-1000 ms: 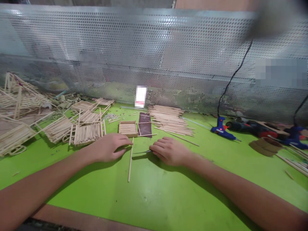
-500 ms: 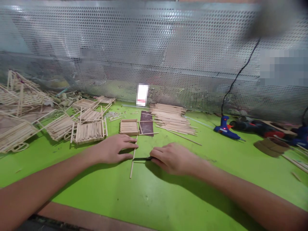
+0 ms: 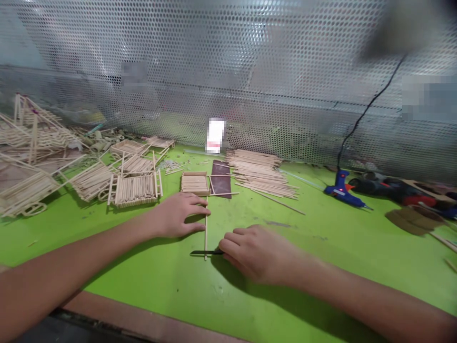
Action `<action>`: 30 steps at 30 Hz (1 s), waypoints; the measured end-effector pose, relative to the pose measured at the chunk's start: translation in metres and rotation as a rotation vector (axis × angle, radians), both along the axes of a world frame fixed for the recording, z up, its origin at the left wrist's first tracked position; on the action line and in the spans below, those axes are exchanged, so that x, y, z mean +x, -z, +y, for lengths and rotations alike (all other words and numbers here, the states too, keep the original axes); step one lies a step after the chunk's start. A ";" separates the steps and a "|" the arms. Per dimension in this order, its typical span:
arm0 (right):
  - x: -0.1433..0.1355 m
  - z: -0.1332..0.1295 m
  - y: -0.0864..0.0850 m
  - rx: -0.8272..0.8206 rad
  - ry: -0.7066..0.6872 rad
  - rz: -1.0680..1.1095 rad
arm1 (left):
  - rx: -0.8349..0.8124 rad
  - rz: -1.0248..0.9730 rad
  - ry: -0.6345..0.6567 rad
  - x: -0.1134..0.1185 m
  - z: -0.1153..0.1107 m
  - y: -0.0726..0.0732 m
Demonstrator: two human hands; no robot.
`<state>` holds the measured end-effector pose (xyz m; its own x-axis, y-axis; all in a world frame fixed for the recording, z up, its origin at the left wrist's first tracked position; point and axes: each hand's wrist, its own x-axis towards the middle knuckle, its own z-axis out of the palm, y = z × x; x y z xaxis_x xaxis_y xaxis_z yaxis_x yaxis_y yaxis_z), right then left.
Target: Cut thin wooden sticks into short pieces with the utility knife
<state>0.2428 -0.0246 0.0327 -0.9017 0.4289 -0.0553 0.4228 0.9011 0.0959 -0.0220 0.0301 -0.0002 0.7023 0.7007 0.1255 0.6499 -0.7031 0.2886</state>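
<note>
Centrally, the small box sits upright on the green table, its floor lined with sticks laid side by side. Left of it, the tray has a floor of packed short sticks and rails at both sides; more stick frames crowd together farther left, some overlapping. The stick lies on the table between the hands, pointing away from the person, its far end close to the small box. The left hand is fairly wide, fingers apart, fingertips at the stick. The right hand is closed around the knife, whose dark blade crosses the stick by its near end. Beyond the hands are a dark sheet, partly under a thin frame, and a loose stick pile. The blue glue gun lies to the right, its cord running upward; a mesh panel stands behind.
</note>
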 end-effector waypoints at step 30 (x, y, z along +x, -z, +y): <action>-0.003 -0.005 -0.005 -0.017 -0.030 -0.098 | 0.333 0.030 0.469 0.007 -0.045 -0.006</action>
<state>0.2399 -0.0293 0.0376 -0.9042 0.3996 -0.1510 0.3845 0.9153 0.1200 -0.0146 -0.0145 0.0060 0.9352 0.2391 0.2614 0.2508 -0.9680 -0.0120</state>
